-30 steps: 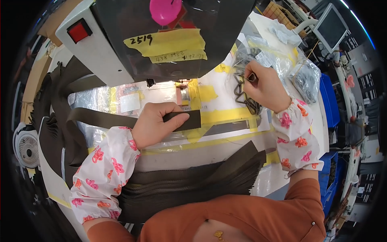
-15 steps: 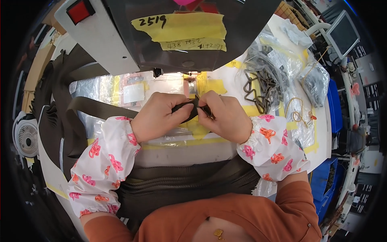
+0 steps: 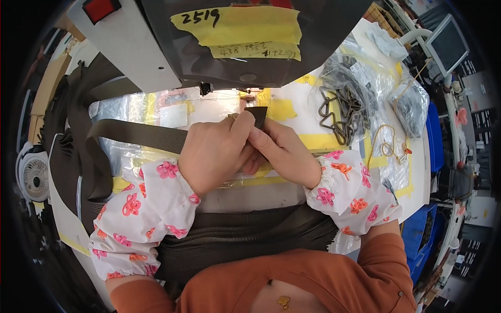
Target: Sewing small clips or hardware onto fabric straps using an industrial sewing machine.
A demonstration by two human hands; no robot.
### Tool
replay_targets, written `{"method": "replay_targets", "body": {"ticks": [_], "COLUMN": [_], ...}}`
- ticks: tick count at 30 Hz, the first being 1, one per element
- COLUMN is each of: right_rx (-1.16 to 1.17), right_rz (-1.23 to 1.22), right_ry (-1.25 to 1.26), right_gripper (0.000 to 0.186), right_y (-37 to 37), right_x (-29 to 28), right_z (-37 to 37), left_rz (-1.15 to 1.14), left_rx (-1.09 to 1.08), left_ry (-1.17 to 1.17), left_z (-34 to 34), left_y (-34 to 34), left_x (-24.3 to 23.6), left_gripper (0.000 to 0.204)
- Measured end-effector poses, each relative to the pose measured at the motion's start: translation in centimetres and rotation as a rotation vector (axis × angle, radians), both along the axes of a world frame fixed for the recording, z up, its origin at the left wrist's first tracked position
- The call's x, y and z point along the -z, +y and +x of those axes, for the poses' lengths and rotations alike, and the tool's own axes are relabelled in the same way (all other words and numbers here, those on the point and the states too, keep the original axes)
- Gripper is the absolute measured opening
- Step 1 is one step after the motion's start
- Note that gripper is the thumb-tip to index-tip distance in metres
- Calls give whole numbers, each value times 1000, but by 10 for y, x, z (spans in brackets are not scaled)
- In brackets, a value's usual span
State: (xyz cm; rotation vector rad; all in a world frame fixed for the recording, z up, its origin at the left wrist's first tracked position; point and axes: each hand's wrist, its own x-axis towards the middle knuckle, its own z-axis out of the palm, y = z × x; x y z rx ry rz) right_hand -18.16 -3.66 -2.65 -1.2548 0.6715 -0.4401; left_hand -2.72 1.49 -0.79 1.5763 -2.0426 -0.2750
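A dark olive webbing strap (image 3: pixel 143 136) runs from the left into my left hand (image 3: pixel 215 154), whose fingers are closed round it. Its cut end (image 3: pixel 259 114) sticks up between my hands, pointing away from me. My right hand (image 3: pixel 288 159) presses against the left, thumb over the left fingers, pinching the strap near that end; its other fingertips are hidden. Just beyond my hands is the lit work area under the dark machine head (image 3: pixel 235 73). More webbing lies in a folded stack (image 3: pixel 250 232) close to my body.
At the left hangs a large pile of webbing (image 3: pixel 70 156), with a white fan (image 3: pixel 34 175) beside it. Triangular metal rings (image 3: pixel 334 117) spill from a clear bag at the right, near a tan cord (image 3: pixel 386 143). Blue bins (image 3: pixel 420 235) stand beyond the table's right edge.
My hands have come together, the left moving right and turning over the strap. The strap's end now points up between them, where before the strap was stretched between two pinches.
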Motion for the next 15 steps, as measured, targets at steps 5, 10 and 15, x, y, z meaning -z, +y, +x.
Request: {"method": "replay_targets", "body": {"ticks": [5, 10, 15], "right_rx": [137, 3, 77], "right_rz": [50, -9, -18], "right_ry": [-64, 119, 79], "right_gripper": [29, 31, 32], "right_y": [-6, -7, -5], "right_x": [-1, -9, -3], "right_z": [-6, -9, -5], "left_rz": [-36, 194, 121], "left_rx": [123, 56, 28], "left_ry": [248, 636, 530], "left_z": [8, 10, 8], "left_y": [-3, -9, -8], "left_x": [3, 14, 12], "left_gripper": [17, 17, 19]}}
